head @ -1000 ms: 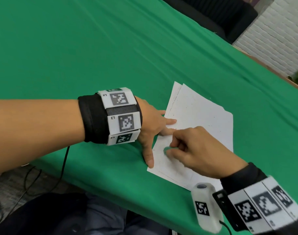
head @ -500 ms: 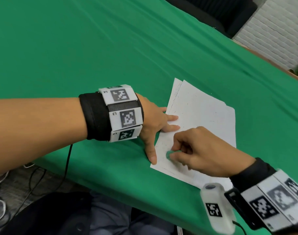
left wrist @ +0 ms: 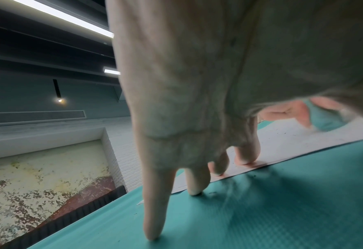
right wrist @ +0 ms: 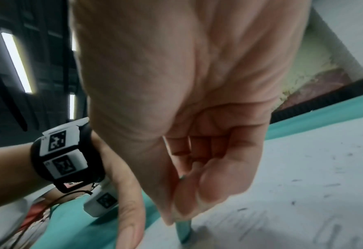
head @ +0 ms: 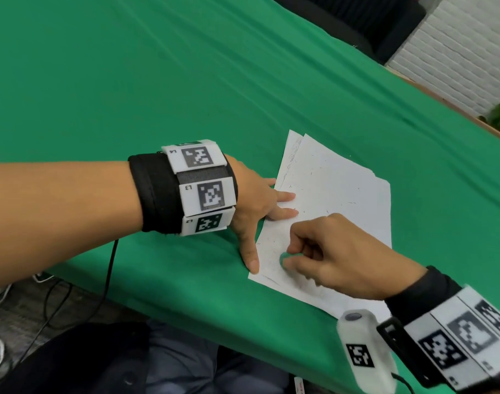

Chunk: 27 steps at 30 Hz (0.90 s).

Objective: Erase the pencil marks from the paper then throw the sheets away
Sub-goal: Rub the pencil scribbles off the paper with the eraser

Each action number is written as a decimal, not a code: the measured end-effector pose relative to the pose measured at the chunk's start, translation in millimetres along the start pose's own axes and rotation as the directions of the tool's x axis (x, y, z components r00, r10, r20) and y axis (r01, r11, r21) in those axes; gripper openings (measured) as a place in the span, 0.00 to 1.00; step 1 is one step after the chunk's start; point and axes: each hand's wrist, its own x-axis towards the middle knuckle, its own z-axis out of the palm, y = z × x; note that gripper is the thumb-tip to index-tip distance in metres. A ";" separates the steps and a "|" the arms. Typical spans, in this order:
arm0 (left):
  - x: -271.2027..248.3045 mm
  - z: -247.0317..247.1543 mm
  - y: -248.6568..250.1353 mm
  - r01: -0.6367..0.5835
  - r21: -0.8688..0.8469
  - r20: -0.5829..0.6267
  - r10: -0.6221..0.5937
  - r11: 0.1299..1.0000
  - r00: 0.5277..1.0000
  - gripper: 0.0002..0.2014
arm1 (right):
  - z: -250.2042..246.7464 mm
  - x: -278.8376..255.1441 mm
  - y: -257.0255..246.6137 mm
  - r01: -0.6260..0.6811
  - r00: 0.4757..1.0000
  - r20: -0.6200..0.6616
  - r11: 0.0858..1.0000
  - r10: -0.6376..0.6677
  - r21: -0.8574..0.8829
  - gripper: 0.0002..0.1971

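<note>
- The sheets (head: 337,194) lie stacked near the table's near edge — long axis slanting from that edge toward the far side.
- Left hand (head: 254,200) presses flat, fingers spread, on their left edge.
- Right hand (head: 340,263) pinches a green eraser (head: 284,257) against the top sheet's near-left corner.
- Green cloth (head: 157,81) covers the table — white brick wall (head: 456,52) beyond the far edge.

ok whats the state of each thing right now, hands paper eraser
left hand: open, fingers spread flat, pressing the left edge of the paper stack down
right hand: fingers curled, pinching the eraser
eraser: green, tip on the top sheet near its lower left corner
paper stack: flat on the green table cover, sheets slightly fanned, faint pencil marks still showing
</note>
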 end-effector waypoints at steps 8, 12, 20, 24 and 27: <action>-1.3 -0.2 0.7 -0.004 0.002 -0.002 0.004 1.000 1.000 0.57 | -0.5 -1.0 2.7 0.006 1.000 0.010 0.999 -0.007 0.035 0.12; -1.0 -0.4 0.5 0.000 0.002 -0.005 0.000 1.000 1.000 0.57 | -7.6 3.0 13.0 -0.054 0.997 -0.063 0.999 0.053 -0.010 0.12; -0.9 -1.2 1.1 0.001 0.000 -0.006 -0.001 1.000 1.000 0.57 | -8.4 -0.9 14.4 -0.059 0.997 -0.041 0.998 0.058 -0.025 0.11; -1.7 -1.3 1.8 0.001 -0.007 -0.006 -0.001 1.000 1.000 0.56 | -3.8 5.0 -3.4 0.071 0.989 -0.127 0.997 -0.075 -0.035 0.12; -3.1 -1.2 1.9 0.011 -0.032 -0.016 -0.011 0.999 1.000 0.57 | 1.0 14.1 -11.0 0.174 0.980 -0.089 0.983 -0.179 -0.061 0.21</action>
